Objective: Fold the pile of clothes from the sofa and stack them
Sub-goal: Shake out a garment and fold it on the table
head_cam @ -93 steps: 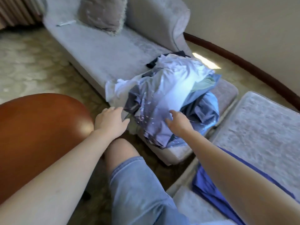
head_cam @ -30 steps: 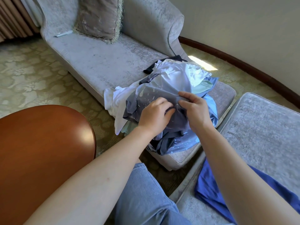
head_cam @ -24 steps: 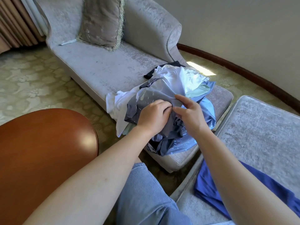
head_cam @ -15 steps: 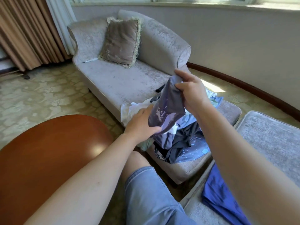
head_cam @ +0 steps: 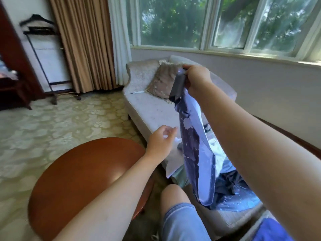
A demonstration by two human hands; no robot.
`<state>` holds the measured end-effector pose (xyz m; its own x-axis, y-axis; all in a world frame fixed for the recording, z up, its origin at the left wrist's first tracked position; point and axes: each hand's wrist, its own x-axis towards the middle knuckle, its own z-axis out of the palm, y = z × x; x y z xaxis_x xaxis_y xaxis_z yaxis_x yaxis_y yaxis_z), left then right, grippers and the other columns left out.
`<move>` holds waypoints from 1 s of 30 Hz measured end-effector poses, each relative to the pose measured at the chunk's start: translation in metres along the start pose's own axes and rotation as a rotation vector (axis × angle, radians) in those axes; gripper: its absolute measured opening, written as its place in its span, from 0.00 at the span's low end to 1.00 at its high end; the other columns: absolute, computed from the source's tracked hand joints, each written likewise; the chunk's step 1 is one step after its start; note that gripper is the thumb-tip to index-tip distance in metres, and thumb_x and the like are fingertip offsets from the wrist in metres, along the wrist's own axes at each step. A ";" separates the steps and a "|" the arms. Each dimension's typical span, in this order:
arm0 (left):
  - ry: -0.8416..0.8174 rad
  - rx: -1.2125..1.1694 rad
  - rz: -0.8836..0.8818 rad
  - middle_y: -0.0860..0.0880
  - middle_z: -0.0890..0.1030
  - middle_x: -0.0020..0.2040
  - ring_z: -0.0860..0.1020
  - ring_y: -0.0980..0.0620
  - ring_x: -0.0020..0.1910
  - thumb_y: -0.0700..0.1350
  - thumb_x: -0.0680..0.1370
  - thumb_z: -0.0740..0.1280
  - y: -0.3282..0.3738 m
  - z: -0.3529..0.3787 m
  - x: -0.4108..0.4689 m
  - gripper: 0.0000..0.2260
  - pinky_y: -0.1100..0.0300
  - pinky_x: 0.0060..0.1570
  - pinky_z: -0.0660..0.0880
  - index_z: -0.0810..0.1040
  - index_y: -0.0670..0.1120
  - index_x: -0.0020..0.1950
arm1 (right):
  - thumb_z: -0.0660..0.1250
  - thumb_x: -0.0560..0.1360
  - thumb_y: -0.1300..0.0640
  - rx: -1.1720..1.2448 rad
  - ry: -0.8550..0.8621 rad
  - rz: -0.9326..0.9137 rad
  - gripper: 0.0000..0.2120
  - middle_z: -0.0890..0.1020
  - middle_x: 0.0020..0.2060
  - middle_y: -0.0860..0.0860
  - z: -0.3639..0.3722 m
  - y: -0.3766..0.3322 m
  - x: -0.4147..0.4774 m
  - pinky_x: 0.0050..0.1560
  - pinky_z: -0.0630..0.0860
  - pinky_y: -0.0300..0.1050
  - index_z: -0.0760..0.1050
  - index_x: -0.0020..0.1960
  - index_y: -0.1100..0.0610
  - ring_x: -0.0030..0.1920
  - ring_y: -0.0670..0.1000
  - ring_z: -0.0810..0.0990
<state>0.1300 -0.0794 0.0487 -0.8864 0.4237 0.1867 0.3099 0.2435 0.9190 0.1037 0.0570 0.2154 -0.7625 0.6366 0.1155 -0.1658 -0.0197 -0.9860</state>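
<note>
The right hand (head_cam: 196, 80) pinches the top edge of a blue-grey spattered garment (head_cam: 194, 136), fingers curled round a bunched bit of the cloth. The garment hangs from it in a long twisted strip. The left hand (head_cam: 160, 141) holds nothing. Its fingers are loosely bent and it sits just beside the hanging cloth, not touching it.

The step looks like opening out one garment before folding it. To do it well, the left hand should probably catch the same top edge further along, at the other corner, so the cloth spreads flat between both hands. A light shake would take out the twist. It also needs to come clear of the other clothes so nothing is dragged along.

The right arm reaches up and forward, hand at about the height of the sofa back. The left arm stretches forward lower down, wrist straight, palm turned toward the cloth.

The garment's lower end hangs down to the pile of clothes (head_cam: 234, 193) on the near end of the sofa (head_cam: 152, 112); whether it touches I cannot tell. A cushion (head_cam: 163, 82) leans at the far end, and a round wooden table (head_cam: 83, 171) stands to the left.
</note>
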 end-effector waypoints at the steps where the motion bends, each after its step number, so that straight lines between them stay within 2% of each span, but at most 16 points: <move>1: -0.027 -0.042 -0.009 0.51 0.80 0.52 0.78 0.52 0.53 0.63 0.74 0.66 0.001 -0.012 0.001 0.22 0.61 0.50 0.72 0.75 0.48 0.60 | 0.62 0.77 0.66 0.014 -0.043 0.010 0.15 0.77 0.38 0.52 0.020 0.000 0.000 0.36 0.76 0.41 0.75 0.62 0.67 0.34 0.49 0.76; 3: -0.074 -0.012 -0.030 0.53 0.77 0.56 0.77 0.55 0.55 0.68 0.66 0.69 -0.003 -0.038 0.001 0.34 0.58 0.55 0.73 0.70 0.52 0.67 | 0.61 0.78 0.66 0.052 -0.123 0.012 0.15 0.76 0.36 0.52 0.064 -0.008 -0.002 0.33 0.74 0.40 0.75 0.63 0.67 0.32 0.48 0.75; 4: -0.067 0.036 -0.033 0.54 0.77 0.56 0.77 0.56 0.54 0.66 0.66 0.70 -0.007 -0.051 0.001 0.33 0.58 0.55 0.73 0.70 0.53 0.66 | 0.60 0.78 0.67 0.089 -0.160 0.008 0.15 0.75 0.34 0.53 0.088 -0.015 -0.005 0.29 0.71 0.40 0.75 0.63 0.67 0.29 0.48 0.74; 6: 0.033 0.128 -0.063 0.55 0.80 0.52 0.79 0.55 0.50 0.59 0.69 0.73 -0.023 -0.079 0.004 0.23 0.59 0.51 0.74 0.75 0.52 0.61 | 0.58 0.78 0.70 0.179 -0.222 -0.002 0.15 0.73 0.31 0.55 0.132 -0.034 -0.013 0.26 0.66 0.40 0.75 0.63 0.67 0.26 0.51 0.71; 8: 0.180 0.186 -0.080 0.54 0.82 0.46 0.81 0.53 0.47 0.48 0.75 0.69 -0.040 -0.109 0.007 0.06 0.59 0.49 0.76 0.80 0.51 0.51 | 0.57 0.78 0.71 0.206 -0.264 -0.044 0.15 0.72 0.30 0.54 0.168 -0.048 -0.018 0.27 0.65 0.41 0.72 0.63 0.73 0.28 0.51 0.69; 10: 0.305 0.188 -0.116 0.52 0.83 0.45 0.81 0.51 0.46 0.44 0.77 0.64 -0.055 -0.139 0.006 0.06 0.57 0.48 0.77 0.78 0.52 0.43 | 0.55 0.77 0.73 0.209 -0.302 -0.053 0.15 0.70 0.29 0.54 0.195 -0.047 -0.016 0.29 0.62 0.42 0.69 0.62 0.77 0.28 0.51 0.67; 12: 0.398 0.136 -0.180 0.51 0.81 0.48 0.80 0.51 0.47 0.46 0.78 0.64 -0.072 -0.165 0.001 0.03 0.60 0.45 0.75 0.77 0.49 0.47 | 0.56 0.78 0.71 0.199 -0.355 0.018 0.12 0.71 0.32 0.55 0.214 -0.026 -0.014 0.27 0.68 0.40 0.74 0.58 0.71 0.30 0.50 0.70; 14: 0.486 0.098 -0.235 0.49 0.79 0.53 0.79 0.49 0.50 0.53 0.74 0.67 -0.096 -0.188 -0.004 0.15 0.55 0.50 0.76 0.74 0.47 0.56 | 0.57 0.79 0.69 0.102 -0.468 0.100 0.07 0.73 0.37 0.52 0.224 0.013 -0.016 0.31 0.75 0.35 0.73 0.48 0.61 0.34 0.46 0.74; 16: 0.571 0.103 -0.258 0.47 0.77 0.58 0.78 0.46 0.56 0.60 0.67 0.68 -0.127 -0.206 -0.009 0.28 0.46 0.56 0.76 0.71 0.49 0.63 | 0.56 0.79 0.69 -0.001 -0.583 0.221 0.10 0.75 0.39 0.52 0.227 0.064 -0.019 0.35 0.74 0.36 0.73 0.46 0.59 0.36 0.46 0.75; 17: 0.579 0.144 -0.277 0.46 0.76 0.62 0.77 0.46 0.60 0.60 0.67 0.68 -0.142 -0.214 -0.011 0.32 0.45 0.59 0.75 0.70 0.49 0.67 | 0.55 0.79 0.71 -0.011 -0.638 0.285 0.12 0.76 0.39 0.53 0.225 0.090 -0.022 0.36 0.71 0.38 0.74 0.45 0.59 0.37 0.47 0.75; 20: 0.515 0.288 -0.365 0.46 0.67 0.72 0.68 0.46 0.70 0.52 0.73 0.72 -0.167 -0.227 -0.017 0.35 0.49 0.67 0.68 0.62 0.47 0.76 | 0.58 0.78 0.72 -0.061 -0.722 0.349 0.13 0.80 0.35 0.53 0.217 0.153 -0.026 0.33 0.70 0.37 0.77 0.45 0.58 0.33 0.47 0.74; 22: 0.443 0.374 -0.406 0.45 0.69 0.71 0.68 0.45 0.70 0.49 0.73 0.72 -0.189 -0.227 -0.015 0.34 0.51 0.66 0.68 0.63 0.48 0.76 | 0.60 0.77 0.72 -0.103 -0.712 0.364 0.12 0.79 0.30 0.53 0.209 0.183 -0.025 0.28 0.66 0.36 0.79 0.46 0.58 0.28 0.46 0.70; 24: 0.305 0.465 -0.433 0.46 0.73 0.66 0.72 0.43 0.66 0.49 0.73 0.71 -0.207 -0.222 -0.012 0.29 0.52 0.61 0.72 0.68 0.50 0.72 | 0.60 0.76 0.72 -0.140 -0.710 0.381 0.14 0.77 0.35 0.57 0.203 0.207 -0.022 0.31 0.62 0.38 0.80 0.47 0.58 0.30 0.48 0.69; 26: 0.180 0.576 -0.472 0.46 0.74 0.65 0.73 0.42 0.64 0.48 0.74 0.70 -0.225 -0.214 -0.012 0.25 0.52 0.58 0.74 0.69 0.50 0.70 | 0.59 0.75 0.73 -0.137 -0.670 0.389 0.15 0.75 0.41 0.59 0.201 0.220 -0.014 0.34 0.64 0.40 0.80 0.49 0.59 0.35 0.51 0.70; 28: 0.082 0.684 -0.543 0.46 0.70 0.70 0.70 0.42 0.67 0.50 0.76 0.68 -0.243 -0.206 -0.013 0.28 0.50 0.61 0.72 0.64 0.50 0.75 | 0.58 0.76 0.73 -0.063 -0.591 0.391 0.16 0.76 0.38 0.56 0.199 0.229 -0.006 0.33 0.69 0.39 0.77 0.56 0.59 0.34 0.49 0.72; 30: 0.008 0.729 -0.574 0.47 0.68 0.71 0.68 0.42 0.68 0.53 0.76 0.67 -0.259 -0.202 -0.013 0.29 0.49 0.63 0.71 0.63 0.51 0.76 | 0.60 0.76 0.71 0.000 -0.568 0.407 0.18 0.76 0.34 0.50 0.195 0.240 -0.004 0.33 0.70 0.36 0.72 0.60 0.53 0.31 0.44 0.73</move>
<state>-0.0079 -0.3238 -0.1214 -0.9724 0.0626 -0.2247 -0.0402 0.9038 0.4260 -0.0555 -0.1008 0.0016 -0.9729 0.0772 -0.2178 0.2023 -0.1708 -0.9643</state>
